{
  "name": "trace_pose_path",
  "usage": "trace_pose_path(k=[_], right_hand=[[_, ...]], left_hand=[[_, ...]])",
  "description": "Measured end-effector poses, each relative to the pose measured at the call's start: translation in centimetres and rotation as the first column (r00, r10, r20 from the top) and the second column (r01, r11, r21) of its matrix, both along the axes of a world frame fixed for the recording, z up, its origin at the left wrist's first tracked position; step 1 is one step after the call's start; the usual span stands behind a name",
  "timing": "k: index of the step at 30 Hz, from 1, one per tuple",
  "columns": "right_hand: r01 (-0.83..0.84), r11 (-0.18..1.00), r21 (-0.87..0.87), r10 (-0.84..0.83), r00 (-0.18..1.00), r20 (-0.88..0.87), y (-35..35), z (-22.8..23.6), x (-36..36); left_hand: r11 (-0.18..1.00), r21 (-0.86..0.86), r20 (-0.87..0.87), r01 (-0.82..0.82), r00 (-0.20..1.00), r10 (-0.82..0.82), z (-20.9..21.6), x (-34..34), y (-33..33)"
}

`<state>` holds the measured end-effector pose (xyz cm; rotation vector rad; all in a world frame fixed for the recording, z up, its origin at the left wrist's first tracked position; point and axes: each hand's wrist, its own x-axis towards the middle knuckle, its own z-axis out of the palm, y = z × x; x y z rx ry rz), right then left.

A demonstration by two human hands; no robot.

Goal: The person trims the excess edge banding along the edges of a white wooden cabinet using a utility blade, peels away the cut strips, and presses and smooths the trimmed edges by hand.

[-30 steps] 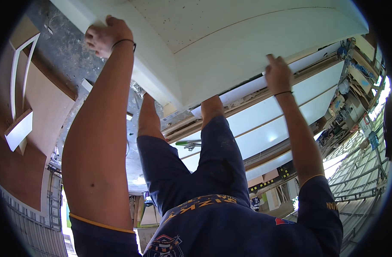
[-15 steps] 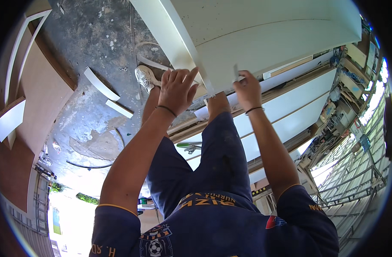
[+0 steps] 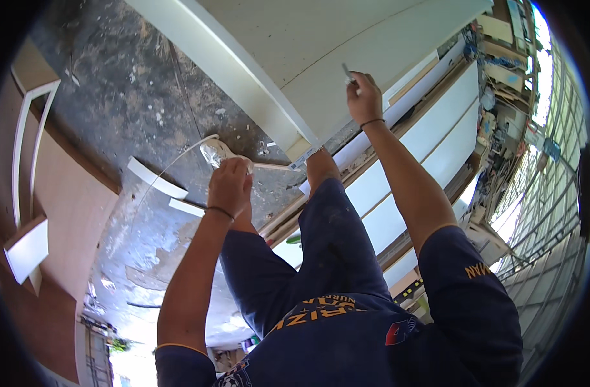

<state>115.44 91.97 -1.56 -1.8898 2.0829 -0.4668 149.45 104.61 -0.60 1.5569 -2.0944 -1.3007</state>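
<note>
My right hand (image 3: pixel 364 97) is raised over the large white panel (image 3: pixel 333 58), its fingers closed round a small tool with a narrow flat grey blade (image 3: pixel 347 71) pointing up and away. The tool's exact kind cannot be made out. My left hand (image 3: pixel 229 186) is in front of my light-coloured shoe (image 3: pixel 214 151), left of the panel's near corner, with its fingers drawn together. What they hold, if anything, is hidden. A thin pale strip (image 3: pixel 169 166) curves from beside the shoe down to the left. The panel's raised white edge board (image 3: pixel 243 71) runs toward my knee.
White offcuts (image 3: pixel 156 179) lie on the stained concrete floor (image 3: pixel 140 77). Brown boards and a white frame (image 3: pixel 24 142) stand at the left. Long white boards (image 3: pixel 430 142) lie at the right, near cluttered shelves and a metal grille (image 3: pixel 553 174).
My left hand has dropped away from the panel's edge, down and left, and its fingers have closed. My right hand has moved up and slightly left with the blade. My view has shifted.
</note>
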Motion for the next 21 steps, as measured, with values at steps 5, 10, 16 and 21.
trace_pose_path(k=[5, 10, 16, 21], right_hand=[[0.072, 0.996, 0.057, -0.066, 0.991, -0.113, -0.5, -1.8, -1.0], [0.084, 0.987, 0.137, -0.051, 0.972, -0.227, -1.0, -0.8, 1.9], [0.141, 0.980, 0.140, -0.108, 0.970, -0.218, -0.4, -0.7, 1.5], [0.151, 0.981, 0.119, -0.129, 0.977, -0.169, -0.9, -0.4, 1.8]], left_hand=[[0.968, -0.187, -0.071, 0.167, 0.981, -0.183, 2.7, -5.6, -2.8], [0.897, -0.343, 0.070, 0.280, 0.960, -0.272, 1.8, -12.1, -6.9], [0.766, -0.122, 0.211, 0.631, 0.771, -0.601, 0.8, -14.2, -8.9], [0.715, -0.106, 0.194, 0.691, 0.719, -0.667, 0.8, -14.2, -10.8]])
